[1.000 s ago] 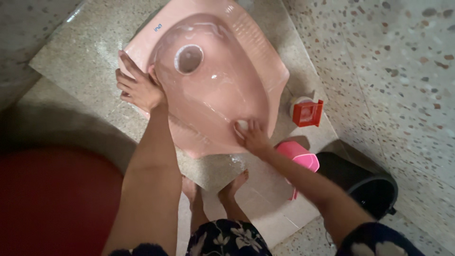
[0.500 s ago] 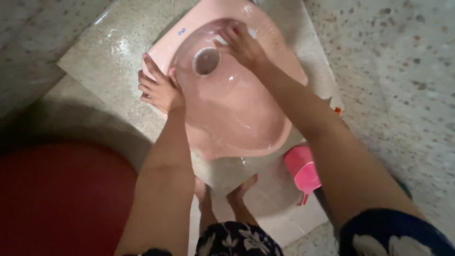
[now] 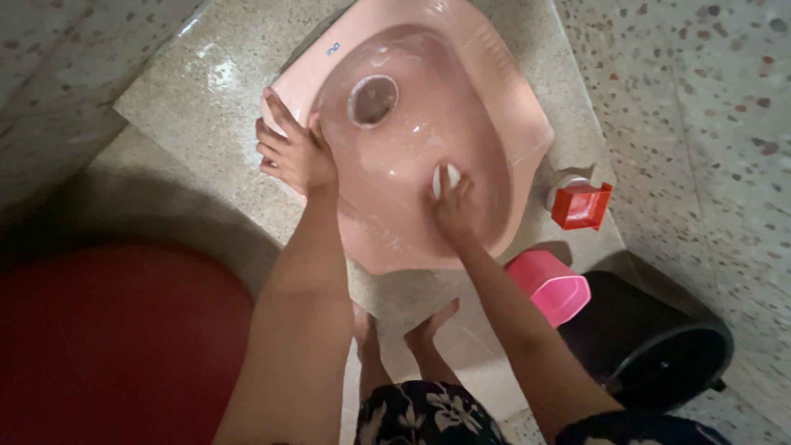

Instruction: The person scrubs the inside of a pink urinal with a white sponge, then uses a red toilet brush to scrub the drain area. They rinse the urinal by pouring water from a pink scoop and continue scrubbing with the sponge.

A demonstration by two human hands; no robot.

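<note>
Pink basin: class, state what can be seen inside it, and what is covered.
Inside the pink basin: a round drain hole, wet sheen, and the right hand pressing a small white object, mostly hidden by fingers.

Speckled terrazzo floor (image 3: pixel 700 99), wet raised tile platform (image 3: pixel 206 91), dim light, shadow at left.

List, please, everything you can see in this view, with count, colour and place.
pan: one, pink, wet, set in the floor, top centre
drain: one, round, far end of pan
pad: one, white, under right fingers inside pan
box: one, red, right of pan
mug: one, pink, near right of pan
bucket: one, black, lower right
tub: one, dark red, lower left
floor: speckled stone
feet: two, bare, bottom centre
left hand: on pan's left rim
right hand: pressing pad
</note>
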